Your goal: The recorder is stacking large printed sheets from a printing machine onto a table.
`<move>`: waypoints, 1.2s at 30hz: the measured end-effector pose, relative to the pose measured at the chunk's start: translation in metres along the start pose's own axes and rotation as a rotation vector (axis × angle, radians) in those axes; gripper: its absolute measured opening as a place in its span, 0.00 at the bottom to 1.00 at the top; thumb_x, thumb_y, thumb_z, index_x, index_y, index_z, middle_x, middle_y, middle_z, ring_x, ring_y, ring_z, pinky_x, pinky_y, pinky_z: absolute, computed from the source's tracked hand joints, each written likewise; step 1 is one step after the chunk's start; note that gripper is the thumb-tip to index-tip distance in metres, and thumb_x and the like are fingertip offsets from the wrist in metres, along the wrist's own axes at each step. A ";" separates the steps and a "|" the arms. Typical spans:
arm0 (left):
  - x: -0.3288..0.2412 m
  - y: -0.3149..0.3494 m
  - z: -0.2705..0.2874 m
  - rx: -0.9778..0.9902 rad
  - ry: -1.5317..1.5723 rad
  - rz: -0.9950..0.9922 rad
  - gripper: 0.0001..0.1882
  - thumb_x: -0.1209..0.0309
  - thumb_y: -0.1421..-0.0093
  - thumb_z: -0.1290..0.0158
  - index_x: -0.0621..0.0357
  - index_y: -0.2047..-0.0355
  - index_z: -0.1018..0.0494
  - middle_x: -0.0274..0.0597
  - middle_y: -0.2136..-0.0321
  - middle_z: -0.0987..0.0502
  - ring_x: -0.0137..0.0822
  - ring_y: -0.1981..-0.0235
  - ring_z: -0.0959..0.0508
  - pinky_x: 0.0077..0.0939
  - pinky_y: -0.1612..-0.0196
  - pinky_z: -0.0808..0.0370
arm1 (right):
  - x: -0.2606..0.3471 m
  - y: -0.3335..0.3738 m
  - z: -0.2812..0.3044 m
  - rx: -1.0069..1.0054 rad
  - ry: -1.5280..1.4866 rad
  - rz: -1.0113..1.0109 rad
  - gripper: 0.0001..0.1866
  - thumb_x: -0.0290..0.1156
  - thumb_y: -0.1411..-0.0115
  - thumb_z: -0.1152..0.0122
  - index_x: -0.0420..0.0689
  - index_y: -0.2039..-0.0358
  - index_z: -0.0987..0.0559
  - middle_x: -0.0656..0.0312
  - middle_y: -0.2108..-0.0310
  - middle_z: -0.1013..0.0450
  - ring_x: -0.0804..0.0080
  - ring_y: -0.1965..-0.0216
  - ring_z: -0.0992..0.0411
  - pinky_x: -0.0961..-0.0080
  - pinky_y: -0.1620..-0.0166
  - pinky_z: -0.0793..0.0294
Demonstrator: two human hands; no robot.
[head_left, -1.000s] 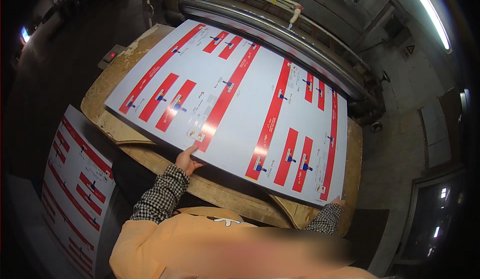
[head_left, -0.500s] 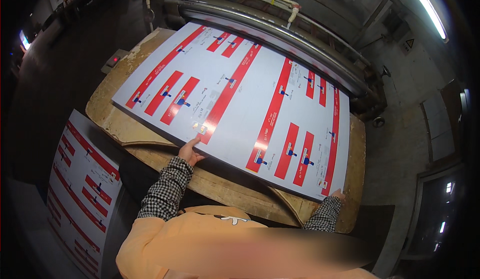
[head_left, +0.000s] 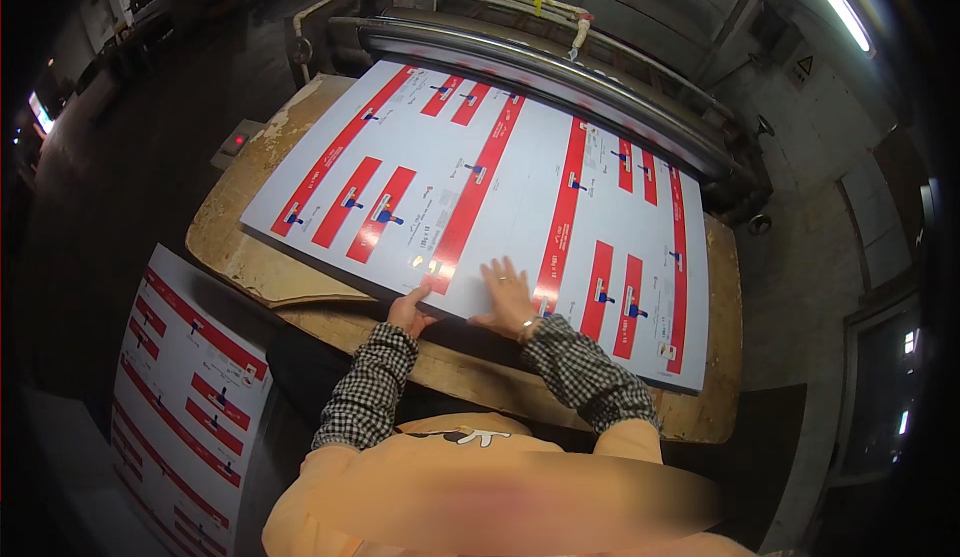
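Both hands press flat on the near edge of the large white printed sheet with red bars (head_left: 500,187), left hand (head_left: 412,309) at the rim, right hand (head_left: 508,295) spread open beside it. The sheet lies on the worn wooden table (head_left: 240,257), its long axis running left to right, stretching away toward the steel roller (head_left: 540,67). Neither hand grips anything.

White red-striped printed sheet (head_left: 500,177), flat on table

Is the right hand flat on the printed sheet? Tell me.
Yes, the right hand lies palm down, fingers spread, on the printed sheet.

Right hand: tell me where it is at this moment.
In the head view, the right hand lies flat, palm down, on the near edge of the printed sheet, just right of the left hand on the wooden table.
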State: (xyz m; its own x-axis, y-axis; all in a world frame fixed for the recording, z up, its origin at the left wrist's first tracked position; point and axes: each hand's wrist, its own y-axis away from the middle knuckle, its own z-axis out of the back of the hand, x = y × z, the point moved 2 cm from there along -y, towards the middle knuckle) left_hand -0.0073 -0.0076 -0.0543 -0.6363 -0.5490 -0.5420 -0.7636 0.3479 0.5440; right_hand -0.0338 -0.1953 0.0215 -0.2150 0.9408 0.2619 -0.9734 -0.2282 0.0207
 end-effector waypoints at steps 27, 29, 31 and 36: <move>0.013 -0.014 0.025 0.055 -0.048 -0.024 0.18 0.68 0.41 0.63 0.67 0.54 0.38 0.52 0.60 0.30 0.46 0.59 0.27 0.46 0.55 0.29 | -0.010 0.010 -0.015 0.034 -0.383 0.087 0.12 0.31 0.52 0.45 0.38 0.68 0.26 0.49 0.58 0.31 0.53 0.55 0.34 0.70 0.52 0.34; 0.011 -0.010 0.021 0.019 -0.114 -0.028 0.20 0.67 0.43 0.58 0.71 0.56 0.38 0.54 0.60 0.30 0.46 0.62 0.26 0.42 0.62 0.25 | -0.018 0.005 -0.020 0.005 -0.340 0.129 0.11 0.32 0.52 0.46 0.39 0.70 0.26 0.51 0.62 0.31 0.53 0.58 0.33 0.68 0.55 0.34; 0.013 -0.006 0.025 0.013 -0.071 -0.017 0.22 0.65 0.44 0.53 0.70 0.56 0.39 0.52 0.61 0.30 0.44 0.63 0.25 0.39 0.62 0.24 | -0.023 -0.005 -0.026 -0.020 -0.307 0.176 0.11 0.33 0.52 0.47 0.40 0.72 0.27 0.53 0.67 0.31 0.54 0.62 0.33 0.66 0.58 0.33; 0.003 -0.005 0.003 0.040 -0.111 -0.010 0.21 0.65 0.46 0.50 0.67 0.57 0.38 0.48 0.63 0.30 0.42 0.64 0.26 0.40 0.62 0.25 | -0.074 -0.068 -0.012 -0.076 -0.258 -0.160 0.16 0.38 0.54 0.44 0.41 0.68 0.25 0.51 0.66 0.31 0.56 0.59 0.35 0.68 0.55 0.34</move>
State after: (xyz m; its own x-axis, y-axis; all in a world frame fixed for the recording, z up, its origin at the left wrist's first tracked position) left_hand -0.0056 -0.0086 -0.0609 -0.6350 -0.4658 -0.6163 -0.7724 0.3742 0.5131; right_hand 0.0473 -0.2465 -0.0106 -0.0405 0.8665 0.4976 -0.9985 -0.0534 0.0117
